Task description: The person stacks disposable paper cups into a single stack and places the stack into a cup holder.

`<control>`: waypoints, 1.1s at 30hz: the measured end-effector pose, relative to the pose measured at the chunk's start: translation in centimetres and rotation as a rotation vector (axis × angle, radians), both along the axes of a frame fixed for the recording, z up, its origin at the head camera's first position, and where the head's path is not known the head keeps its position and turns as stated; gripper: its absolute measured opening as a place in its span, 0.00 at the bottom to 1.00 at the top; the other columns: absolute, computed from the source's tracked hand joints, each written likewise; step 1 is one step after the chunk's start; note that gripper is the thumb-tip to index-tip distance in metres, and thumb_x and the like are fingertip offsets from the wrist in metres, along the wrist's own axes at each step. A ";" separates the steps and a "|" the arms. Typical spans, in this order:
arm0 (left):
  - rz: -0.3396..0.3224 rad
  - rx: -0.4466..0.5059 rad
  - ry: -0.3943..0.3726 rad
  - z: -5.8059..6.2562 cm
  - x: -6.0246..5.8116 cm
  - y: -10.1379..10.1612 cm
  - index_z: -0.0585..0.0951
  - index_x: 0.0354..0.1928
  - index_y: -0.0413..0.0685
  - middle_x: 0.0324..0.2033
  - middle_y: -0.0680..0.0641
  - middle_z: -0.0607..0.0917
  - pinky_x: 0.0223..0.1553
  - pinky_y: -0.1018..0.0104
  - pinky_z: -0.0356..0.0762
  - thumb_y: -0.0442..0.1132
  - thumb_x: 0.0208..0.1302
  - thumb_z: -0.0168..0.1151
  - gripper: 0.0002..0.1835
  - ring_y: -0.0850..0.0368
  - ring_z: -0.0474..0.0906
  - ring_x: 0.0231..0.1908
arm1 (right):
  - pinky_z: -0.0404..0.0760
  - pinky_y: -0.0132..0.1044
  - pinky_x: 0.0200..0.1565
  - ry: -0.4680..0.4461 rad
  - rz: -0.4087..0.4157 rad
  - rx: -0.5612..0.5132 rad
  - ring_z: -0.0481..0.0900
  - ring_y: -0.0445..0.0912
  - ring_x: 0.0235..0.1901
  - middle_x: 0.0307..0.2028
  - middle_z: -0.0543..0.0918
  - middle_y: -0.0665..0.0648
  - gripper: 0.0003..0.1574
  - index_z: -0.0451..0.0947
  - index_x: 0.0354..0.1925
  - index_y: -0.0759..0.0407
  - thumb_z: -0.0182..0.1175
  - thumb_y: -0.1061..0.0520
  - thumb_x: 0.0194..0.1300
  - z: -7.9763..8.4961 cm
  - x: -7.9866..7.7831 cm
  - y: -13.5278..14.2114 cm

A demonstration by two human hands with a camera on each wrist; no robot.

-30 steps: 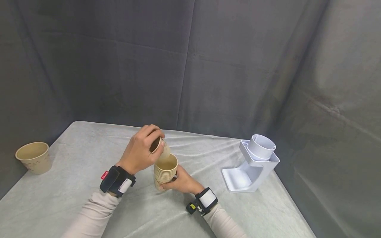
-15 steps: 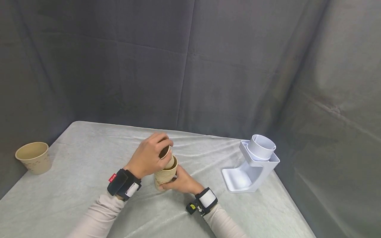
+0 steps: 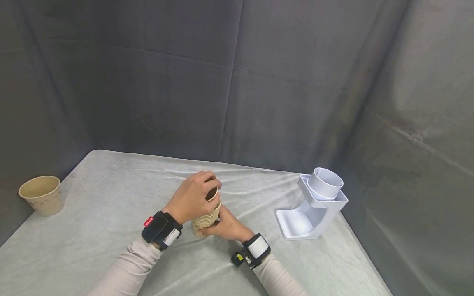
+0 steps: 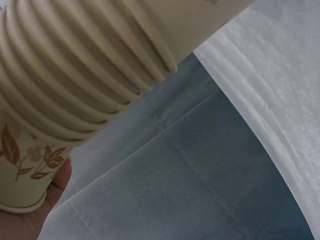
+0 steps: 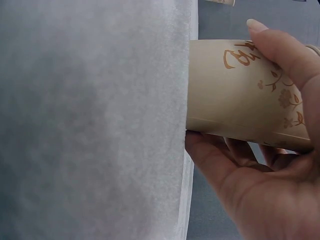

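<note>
In the head view my left hand [image 3: 194, 196] grips a beige paper cup [image 3: 212, 193] by its upper part, fingers over the rim. Its lower part sits inside the top of a stack of nested paper cups [image 3: 203, 222]. Close up in the left wrist view, the upper cup's wall [image 4: 200, 22] rises out of the stack's ridged rims [image 4: 75, 70]. My right hand [image 3: 230, 226] holds the stack low down, thumb on one side and fingers round the other. Brown leaf and flower prints show on the lowest cup [image 5: 225, 90] in the right wrist view.
A large beige paper bucket [image 3: 46, 201] stands at the table's left edge. To the right is a white plastic stand [image 3: 311, 213] with a white round holder [image 3: 326, 183] on top. Grey curtains [image 3: 185, 82] enclose the pale cloth-covered table [image 3: 111, 197].
My left hand has moved right and down, bringing its cup from above the stack into the stack's mouth. The right hand and the stack have stayed in place.
</note>
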State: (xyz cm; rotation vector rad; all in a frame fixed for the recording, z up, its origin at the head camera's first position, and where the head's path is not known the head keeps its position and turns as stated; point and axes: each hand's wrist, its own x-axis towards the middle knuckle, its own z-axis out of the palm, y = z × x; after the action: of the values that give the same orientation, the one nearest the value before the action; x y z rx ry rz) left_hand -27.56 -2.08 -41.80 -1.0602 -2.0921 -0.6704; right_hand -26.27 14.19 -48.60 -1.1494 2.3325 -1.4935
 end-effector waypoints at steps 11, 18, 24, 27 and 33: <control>-0.011 -0.048 -0.002 -0.5 0.0 0.4 0.80 0.31 0.52 0.30 0.56 0.73 0.33 0.61 0.72 0.42 0.54 0.52 0.08 0.60 0.68 0.32 | 0.78 0.39 0.43 -0.012 0.006 0.001 0.78 0.44 0.42 0.44 0.78 0.55 0.32 0.68 0.52 0.54 0.67 0.64 0.48 0.1 0.1 0.1; -0.007 -0.042 -0.004 -1.0 -0.1 0.6 0.80 0.32 0.53 0.30 0.56 0.73 0.34 0.61 0.72 0.42 0.54 0.52 0.08 0.60 0.68 0.32 | 0.78 0.38 0.44 0.017 0.007 0.007 0.77 0.43 0.42 0.44 0.78 0.54 0.33 0.67 0.52 0.54 0.67 0.63 0.48 0.3 0.1 0.1; -0.001 -0.041 0.008 -1.5 0.0 0.7 0.80 0.33 0.53 0.32 0.55 0.76 0.36 0.60 0.74 0.42 0.54 0.53 0.08 0.59 0.71 0.35 | 0.77 0.38 0.46 0.051 -0.006 0.013 0.76 0.43 0.44 0.48 0.75 0.53 0.39 0.64 0.57 0.52 0.68 0.62 0.47 0.4 0.2 0.1; -0.002 -0.041 0.000 -1.9 0.0 0.8 0.81 0.33 0.53 0.32 0.55 0.76 0.36 0.61 0.74 0.43 0.54 0.53 0.08 0.60 0.71 0.35 | 0.76 0.38 0.46 0.067 -0.013 0.014 0.76 0.42 0.45 0.49 0.75 0.52 0.40 0.63 0.58 0.51 0.68 0.61 0.47 0.5 0.3 0.1; 0.003 -0.056 -0.004 -3.1 0.0 1.1 0.81 0.33 0.53 0.31 0.55 0.76 0.37 0.61 0.73 0.44 0.53 0.54 0.09 0.60 0.70 0.32 | 0.75 0.37 0.48 0.116 -0.005 0.028 0.74 0.41 0.47 0.52 0.73 0.51 0.42 0.62 0.60 0.51 0.68 0.60 0.48 0.6 0.3 0.1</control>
State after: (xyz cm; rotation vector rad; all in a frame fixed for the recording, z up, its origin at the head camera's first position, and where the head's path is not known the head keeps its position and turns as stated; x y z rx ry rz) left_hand -27.54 -1.01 -44.91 -1.0871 -2.1265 -0.6159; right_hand -26.02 14.27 -47.98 -1.2556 2.4244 -1.4270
